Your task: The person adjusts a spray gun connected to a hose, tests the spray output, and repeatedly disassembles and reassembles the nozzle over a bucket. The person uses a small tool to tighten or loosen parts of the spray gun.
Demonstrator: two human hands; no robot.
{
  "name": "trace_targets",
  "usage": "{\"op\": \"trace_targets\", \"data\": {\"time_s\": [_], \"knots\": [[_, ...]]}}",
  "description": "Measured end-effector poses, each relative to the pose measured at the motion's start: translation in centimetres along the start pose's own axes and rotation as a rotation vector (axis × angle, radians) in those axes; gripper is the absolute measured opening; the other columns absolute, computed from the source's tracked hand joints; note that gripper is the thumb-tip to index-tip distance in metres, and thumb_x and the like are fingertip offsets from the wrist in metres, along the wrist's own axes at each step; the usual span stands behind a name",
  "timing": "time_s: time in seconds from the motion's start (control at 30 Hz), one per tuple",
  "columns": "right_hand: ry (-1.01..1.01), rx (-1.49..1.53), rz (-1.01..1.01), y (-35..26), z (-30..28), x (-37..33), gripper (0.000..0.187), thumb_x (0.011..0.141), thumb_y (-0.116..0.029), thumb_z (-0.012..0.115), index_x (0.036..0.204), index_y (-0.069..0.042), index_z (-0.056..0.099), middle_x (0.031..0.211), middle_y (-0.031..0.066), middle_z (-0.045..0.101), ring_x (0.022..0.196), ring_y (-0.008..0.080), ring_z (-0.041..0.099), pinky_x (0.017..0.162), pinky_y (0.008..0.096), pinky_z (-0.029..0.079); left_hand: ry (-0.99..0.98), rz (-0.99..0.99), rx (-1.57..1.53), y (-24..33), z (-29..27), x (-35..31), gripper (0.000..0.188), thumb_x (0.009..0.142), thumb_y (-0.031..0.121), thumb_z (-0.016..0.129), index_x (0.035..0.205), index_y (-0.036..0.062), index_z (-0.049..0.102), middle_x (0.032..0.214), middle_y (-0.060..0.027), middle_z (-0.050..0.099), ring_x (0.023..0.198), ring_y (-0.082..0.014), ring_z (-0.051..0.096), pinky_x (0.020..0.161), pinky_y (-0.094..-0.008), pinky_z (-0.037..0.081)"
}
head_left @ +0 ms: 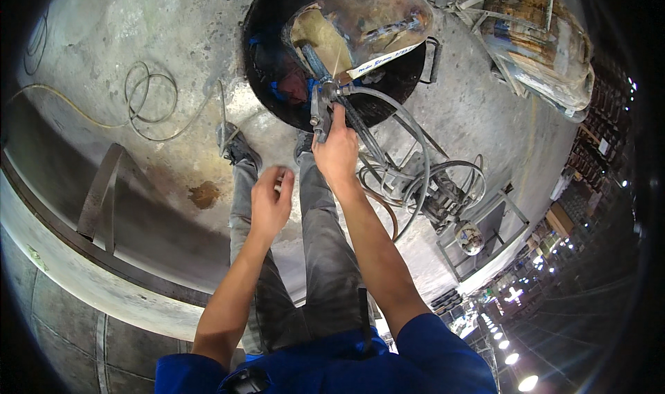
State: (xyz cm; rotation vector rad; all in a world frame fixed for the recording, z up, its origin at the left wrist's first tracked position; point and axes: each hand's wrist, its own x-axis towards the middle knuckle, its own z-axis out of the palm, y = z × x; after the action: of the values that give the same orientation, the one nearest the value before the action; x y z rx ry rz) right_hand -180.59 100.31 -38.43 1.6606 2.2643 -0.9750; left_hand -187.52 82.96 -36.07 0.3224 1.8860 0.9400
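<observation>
My right hand [337,148] is wrapped round a metal spray gun [321,108], its index finger stretched along the body. Grey hoses [398,106] run from the gun off to the right. Just beyond it stands a wide black tub [251,61] with blue and reddish scraps inside. A stained, paint-crusted container [374,13] lies tilted over the tub, its cream-coloured end toward the gun. A white strip with handwriting [386,61] crosses its side. My left hand [270,200] hovers over my legs, fingers loosely bent and apart, holding nothing.
To the right a pump [440,196] with coiled hoses stands beside a metal frame [495,228]. A second stained container [540,40] rests in a frame at the far right. A thin hose [145,92] loops over the floor at left, near a curved metal rim [111,262].
</observation>
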Motion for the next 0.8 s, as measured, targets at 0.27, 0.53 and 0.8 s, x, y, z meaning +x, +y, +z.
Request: {"op": "trace_targets", "data": {"time_s": [0.27,0.53,0.8], "knots": [[-0.032,0.01,-0.004,-0.3,-0.4,0.4,0.074,0.079,-0.008,0.083,0.141,0.0,0.043,0.084,0.0311,0.072,0.083,0.054,0.072,0.073,0.0593,0.058,0.036,0.141,0.008,9.5,1.9,5.4,0.036,0.108,0.023,0.061,0.084,-0.0046,0.061,0.063,-0.0137,0.052,0.057,-0.0139,0.044,0.054,-0.0385,0.038],[-0.039,0.003,-0.029,-0.3,-0.1,1.0,0.07,0.081,-0.01,0.082,0.138,0.002,0.043,0.084,0.0297,0.073,0.084,0.0521,0.073,0.073,0.0592,0.058,0.112,0.086,-0.003,9.4,2.6,5.7,0.032,0.103,0.016,0.064,0.08,-0.0064,0.062,0.059,-0.0147,0.053,0.053,-0.0148,0.043,0.053,-0.0366,0.04],[-0.07,-0.01,0.019,-1.0,-0.3,1.1,0.065,0.085,-0.013,0.078,0.139,-0.004,0.045,0.086,0.0303,0.073,0.087,0.0528,0.073,0.076,0.0597,0.057,0.224,0.171,0.075,8.4,2.9,6.3,0.026,0.094,0.012,0.072,0.077,-0.0064,0.065,0.06,-0.0133,0.057,0.053,-0.0141,0.049,0.055,-0.0344,0.043]]}}
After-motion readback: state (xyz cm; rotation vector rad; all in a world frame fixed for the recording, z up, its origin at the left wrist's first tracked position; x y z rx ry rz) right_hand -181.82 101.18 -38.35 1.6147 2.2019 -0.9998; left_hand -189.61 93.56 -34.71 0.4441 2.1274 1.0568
